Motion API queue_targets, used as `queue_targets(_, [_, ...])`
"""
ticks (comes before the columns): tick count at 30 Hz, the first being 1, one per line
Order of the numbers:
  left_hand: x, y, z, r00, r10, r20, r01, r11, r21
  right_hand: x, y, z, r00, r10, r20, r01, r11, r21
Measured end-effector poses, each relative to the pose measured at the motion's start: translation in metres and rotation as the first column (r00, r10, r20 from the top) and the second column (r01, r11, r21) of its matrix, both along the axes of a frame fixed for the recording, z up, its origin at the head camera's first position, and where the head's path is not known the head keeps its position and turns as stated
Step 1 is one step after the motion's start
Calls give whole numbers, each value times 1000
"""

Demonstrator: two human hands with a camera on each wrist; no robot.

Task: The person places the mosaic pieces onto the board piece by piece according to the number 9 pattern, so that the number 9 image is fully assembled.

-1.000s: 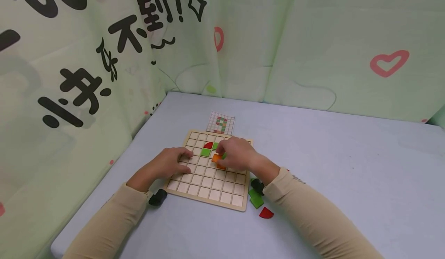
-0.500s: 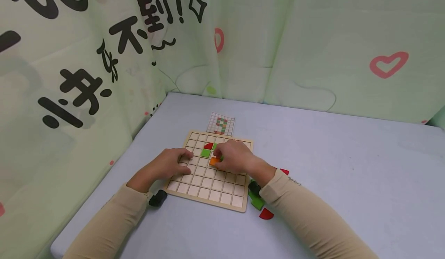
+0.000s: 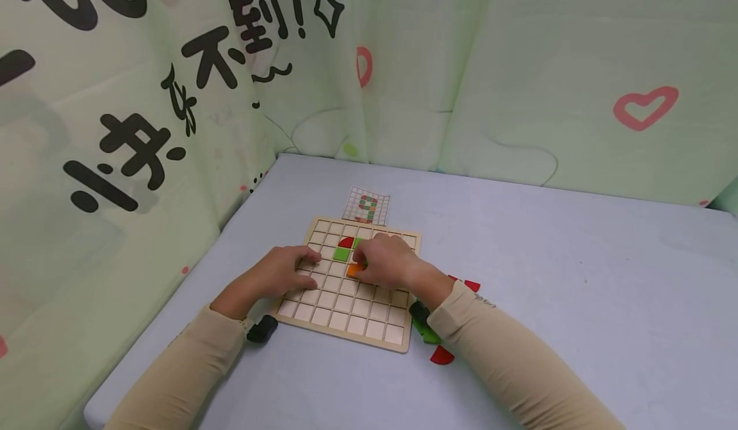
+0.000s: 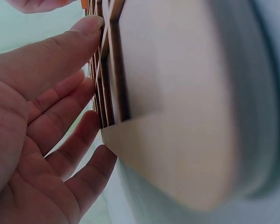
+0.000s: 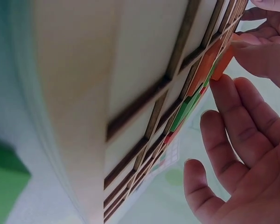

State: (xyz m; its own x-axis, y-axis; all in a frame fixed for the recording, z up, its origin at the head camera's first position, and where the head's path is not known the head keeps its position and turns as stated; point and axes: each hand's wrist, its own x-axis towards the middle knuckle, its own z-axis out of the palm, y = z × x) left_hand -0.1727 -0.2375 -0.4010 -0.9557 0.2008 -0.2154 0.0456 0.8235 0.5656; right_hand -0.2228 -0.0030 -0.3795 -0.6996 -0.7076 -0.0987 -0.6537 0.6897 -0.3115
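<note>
A wooden grid board (image 3: 340, 331) lies on the table. My right hand (image 3: 389, 262) is over its middle and pinches an orange square tile (image 5: 225, 60) between thumb and fingers, close over the cells. Another orange tile (image 5: 206, 65) sits in the grid just beside it in the right wrist view. Further back on the board are a red quarter-circle tile (image 3: 346, 242) and a green square tile (image 3: 341, 254); my right hand partly covers more green ones. My left hand (image 3: 282, 270) rests at the board's left side, thumb and fingertips touching it, fingers relaxed.
Behind the board lies a card (image 3: 377, 207) printed with a coloured grid pattern. Right of the board are loose green tiles (image 3: 425, 332), a red quarter-circle tile (image 3: 442, 355) and another red tile (image 3: 472, 286). A printed curtain (image 3: 519, 97) hangs behind the table.
My right hand has moved slightly left and toward me with the orange tile, then nearly stopped. The loose red tiles behind the right sleeve show more. My left hand has stayed put.
</note>
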Motion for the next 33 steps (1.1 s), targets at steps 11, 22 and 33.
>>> queue_targets(11, [0,0,0,1000,-7,-8,7,1000,0,0,-2,-1,1000,-2,8,2,1000,5])
queue_targets(22, [-1,0,1,1000,-1,-1,1,1000,9,1,-4,-2,1000,-11,-8,11,1000,21])
queue_targets(33, [-1,1,1,1000,4,10,-4,1000,0,3,-5,0,999,15,-44,-13,999,49])
